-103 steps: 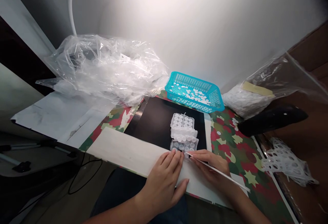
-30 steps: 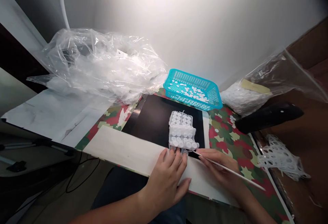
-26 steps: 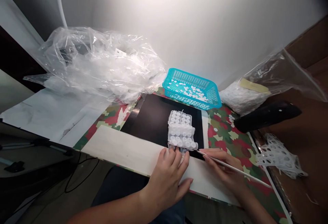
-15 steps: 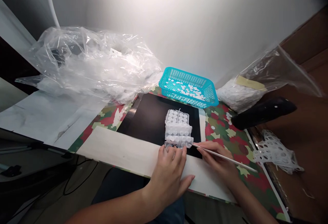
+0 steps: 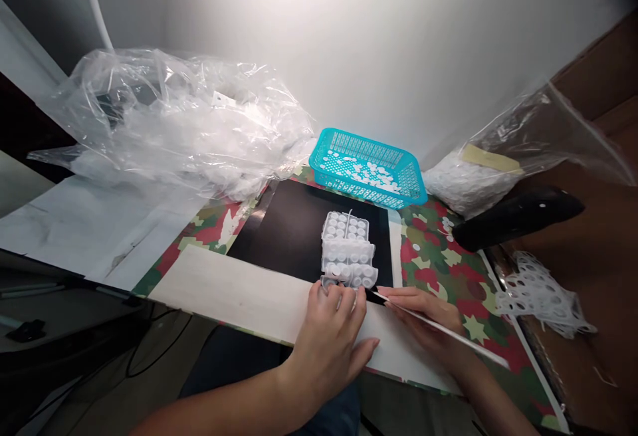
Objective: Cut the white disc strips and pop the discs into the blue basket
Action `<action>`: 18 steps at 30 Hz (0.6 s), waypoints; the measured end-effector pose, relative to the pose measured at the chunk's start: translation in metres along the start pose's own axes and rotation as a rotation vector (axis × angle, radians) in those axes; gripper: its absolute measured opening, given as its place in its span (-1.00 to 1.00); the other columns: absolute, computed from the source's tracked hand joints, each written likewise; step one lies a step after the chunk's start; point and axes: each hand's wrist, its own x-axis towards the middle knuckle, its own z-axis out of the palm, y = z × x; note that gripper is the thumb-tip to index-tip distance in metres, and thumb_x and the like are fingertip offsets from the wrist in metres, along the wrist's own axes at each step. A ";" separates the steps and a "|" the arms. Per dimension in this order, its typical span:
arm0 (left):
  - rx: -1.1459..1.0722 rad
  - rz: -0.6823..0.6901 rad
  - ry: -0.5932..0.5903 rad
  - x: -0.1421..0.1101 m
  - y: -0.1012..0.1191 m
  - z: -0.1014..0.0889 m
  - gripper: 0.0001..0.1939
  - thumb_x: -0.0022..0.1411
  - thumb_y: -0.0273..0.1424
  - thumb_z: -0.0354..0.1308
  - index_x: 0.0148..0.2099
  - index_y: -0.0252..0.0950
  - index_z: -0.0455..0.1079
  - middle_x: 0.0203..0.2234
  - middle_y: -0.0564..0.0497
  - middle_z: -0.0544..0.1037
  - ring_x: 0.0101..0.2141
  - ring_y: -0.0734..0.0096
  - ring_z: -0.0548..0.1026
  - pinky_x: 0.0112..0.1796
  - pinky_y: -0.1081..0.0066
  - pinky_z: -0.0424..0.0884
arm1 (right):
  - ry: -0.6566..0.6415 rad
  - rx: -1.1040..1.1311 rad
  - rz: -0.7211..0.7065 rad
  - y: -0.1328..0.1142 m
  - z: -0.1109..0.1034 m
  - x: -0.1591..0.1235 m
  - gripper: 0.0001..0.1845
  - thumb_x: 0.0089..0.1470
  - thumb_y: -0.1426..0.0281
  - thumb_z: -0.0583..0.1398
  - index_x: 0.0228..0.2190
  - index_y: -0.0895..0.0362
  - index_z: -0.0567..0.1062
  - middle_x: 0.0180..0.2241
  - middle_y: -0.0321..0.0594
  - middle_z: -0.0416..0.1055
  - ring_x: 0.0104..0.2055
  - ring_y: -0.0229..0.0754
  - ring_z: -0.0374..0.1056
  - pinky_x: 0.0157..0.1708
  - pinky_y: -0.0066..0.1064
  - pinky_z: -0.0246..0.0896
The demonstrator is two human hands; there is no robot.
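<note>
A white plastic moulded piece (image 5: 347, 250), set with rows of round cups, lies on a black sheet (image 5: 292, 230). Bent over its near edge are the fingertips of my left hand (image 5: 329, 336), which holds it down while the thumb sticks out to the right. My right hand (image 5: 431, 320) pinches a thin white stick-like tool (image 5: 478, 347). The tool's dark tip points left, just off the near right corner of the piece. My left fingers cover part of the nearest row of cups.
A turquoise basket (image 5: 417, 183) holding small white discs stands behind the sheet. Clear plastic bags (image 5: 199, 123) fill the back left, and another bag (image 5: 463, 180) sits at right. Beside it are a black long object (image 5: 518, 218) and a heap of white plastic rings (image 5: 545, 296).
My right hand has drawn the tool's tip slightly down and away from the piece's corner, and its fingers have moved slightly right. My left hand stays on the near edge.
</note>
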 end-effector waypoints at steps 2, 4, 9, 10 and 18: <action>0.003 0.000 -0.001 0.000 0.000 0.000 -0.41 0.32 -0.09 -0.20 0.24 -0.35 0.11 -0.09 -0.15 0.38 -0.11 0.11 0.26 -0.01 0.01 0.06 | -0.032 -0.028 -0.018 0.000 0.000 -0.001 -0.65 0.11 0.61 0.11 -0.14 0.01 0.45 -0.13 -0.21 0.51 -0.13 -0.09 0.47 -0.17 -0.35 0.46; 0.004 0.004 0.002 0.000 0.000 0.000 -0.42 0.32 -0.09 -0.19 0.24 -0.36 0.11 -0.09 -0.15 0.38 -0.10 0.11 0.26 -0.01 0.00 0.06 | -0.054 -0.067 -0.041 0.001 0.000 -0.002 -0.64 0.13 0.60 0.09 -0.10 0.01 0.45 -0.09 -0.19 0.49 -0.11 -0.09 0.47 -0.16 -0.37 0.46; -0.002 -0.001 0.008 0.001 -0.001 -0.001 -0.43 0.32 -0.11 -0.17 0.23 -0.35 0.13 -0.08 -0.15 0.38 -0.10 0.11 0.26 -0.01 0.01 0.07 | -0.074 -0.227 -0.149 0.001 0.000 -0.002 -0.66 0.19 0.52 0.06 -0.03 0.07 0.43 -0.08 -0.10 0.48 -0.08 -0.13 0.45 -0.12 -0.37 0.44; -0.005 -0.002 0.006 0.001 -0.001 -0.001 -0.44 0.32 -0.11 -0.16 0.22 -0.34 0.14 -0.09 -0.15 0.38 -0.10 0.11 0.26 -0.01 0.01 0.08 | -0.072 -0.254 -0.173 0.000 0.001 -0.001 -0.65 0.20 0.52 0.05 -0.01 0.07 0.42 -0.08 -0.09 0.48 -0.08 -0.13 0.45 -0.11 -0.37 0.44; -0.013 -0.006 0.017 0.001 0.000 0.000 -0.45 0.32 -0.12 -0.16 0.22 -0.33 0.14 -0.08 -0.12 0.38 -0.11 0.14 0.26 -0.01 0.03 0.08 | -0.089 -0.353 -0.310 0.000 0.000 0.005 -0.61 0.12 0.58 0.12 -0.01 0.12 0.40 -0.12 -0.05 0.51 0.00 -0.04 0.38 -0.10 -0.24 0.43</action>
